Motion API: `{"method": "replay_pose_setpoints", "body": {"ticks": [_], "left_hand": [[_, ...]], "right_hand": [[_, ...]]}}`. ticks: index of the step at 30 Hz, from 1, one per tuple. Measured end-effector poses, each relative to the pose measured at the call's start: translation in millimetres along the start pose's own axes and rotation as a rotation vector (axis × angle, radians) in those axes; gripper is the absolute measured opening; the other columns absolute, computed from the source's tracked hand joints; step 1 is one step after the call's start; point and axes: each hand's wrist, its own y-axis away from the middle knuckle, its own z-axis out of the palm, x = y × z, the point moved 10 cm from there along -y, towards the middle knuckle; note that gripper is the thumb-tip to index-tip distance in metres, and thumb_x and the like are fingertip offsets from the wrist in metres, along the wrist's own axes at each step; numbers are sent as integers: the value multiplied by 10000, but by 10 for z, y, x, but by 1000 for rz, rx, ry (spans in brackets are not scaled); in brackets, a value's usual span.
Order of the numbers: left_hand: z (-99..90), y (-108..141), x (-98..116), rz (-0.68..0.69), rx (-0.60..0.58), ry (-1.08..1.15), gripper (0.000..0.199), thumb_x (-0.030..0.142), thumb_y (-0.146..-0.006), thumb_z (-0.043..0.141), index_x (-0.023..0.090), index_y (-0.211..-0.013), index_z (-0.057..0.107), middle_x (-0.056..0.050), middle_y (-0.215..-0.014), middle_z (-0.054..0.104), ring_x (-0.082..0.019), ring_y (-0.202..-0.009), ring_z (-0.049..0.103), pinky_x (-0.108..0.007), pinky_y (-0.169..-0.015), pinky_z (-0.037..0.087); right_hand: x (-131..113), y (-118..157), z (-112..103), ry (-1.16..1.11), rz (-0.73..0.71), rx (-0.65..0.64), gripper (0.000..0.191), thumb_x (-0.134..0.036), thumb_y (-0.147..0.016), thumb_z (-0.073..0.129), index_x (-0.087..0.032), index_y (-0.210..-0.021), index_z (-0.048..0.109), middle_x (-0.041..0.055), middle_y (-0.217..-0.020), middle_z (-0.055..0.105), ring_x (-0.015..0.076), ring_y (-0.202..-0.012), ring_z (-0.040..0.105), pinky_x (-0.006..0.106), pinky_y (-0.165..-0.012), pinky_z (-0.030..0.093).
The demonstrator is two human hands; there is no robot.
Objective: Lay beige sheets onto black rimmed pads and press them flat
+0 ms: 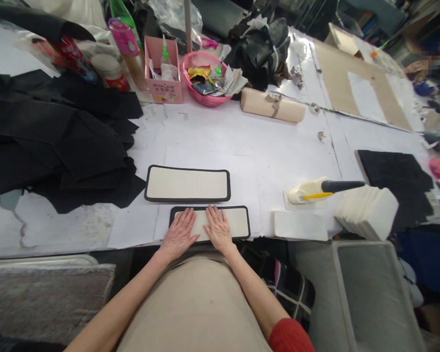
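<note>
A cream panel with a black border (238,222) lies at the table's front edge. My left hand (179,233) rests flat on its left part, fingers stretched out. Just right of it, my right hand (219,229) presses flat on the panel's middle, fingers extended. Right behind lies a second black-edged cream panel (187,184), which neither hand touches. Neither hand grips anything.
Black sheets (58,142) are heaped at the left. To the right are a glue container (308,190) with a dark-handled brush, white boards (368,210) and a flat white stack (298,225). Behind stand a pink basket (207,100), a pink box (165,91) and a beige roll (271,105).
</note>
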Motion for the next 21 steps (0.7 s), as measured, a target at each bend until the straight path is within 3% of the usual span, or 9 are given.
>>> {"method": "replay_pose_setpoints", "body": {"ticks": [6, 11, 15, 21], "left_hand": [[42, -3, -13, -9, 0, 28, 713, 463, -892, 444, 62, -1464, 301, -202, -1550, 229, -298, -1452, 163, -496, -1169, 175], [50, 3, -13, -9, -10, 26, 711, 442, -893, 445, 52, -1467, 287, -198, -1555, 222, -296, -1455, 146, -481, -1176, 155], [50, 0, -18, -17, -23, 19, 715, 447, -893, 446, 48, -1465, 289, -203, -1553, 230, -296, -1455, 148, -477, -1176, 156], [60, -5, -19, -17, -49, 13, 720, 440, -888, 459, 37, -1460, 289, -214, -1546, 244, -302, -1454, 155, -487, -1171, 164]], "right_hand": [[65, 23, -11, -34, -4, -5, 596, -348, -974, 406, -167, -1508, 213, 60, -1556, 270, 189, -1457, 158, 433, -1195, 150], [611, 195, -152, 31, 112, 19, 604, -315, -972, 415, -162, -1513, 194, 77, -1560, 247, 225, -1458, 153, 478, -1187, 139], [919, 288, -172, 50, 109, 4, 656, -363, -964, 439, -148, -1518, 161, 80, -1568, 220, 227, -1461, 134, 470, -1191, 132], [973, 297, -114, 8, 102, -1, 696, -446, -961, 422, -157, -1522, 129, 85, -1572, 203, 234, -1461, 130, 475, -1191, 135]]}}
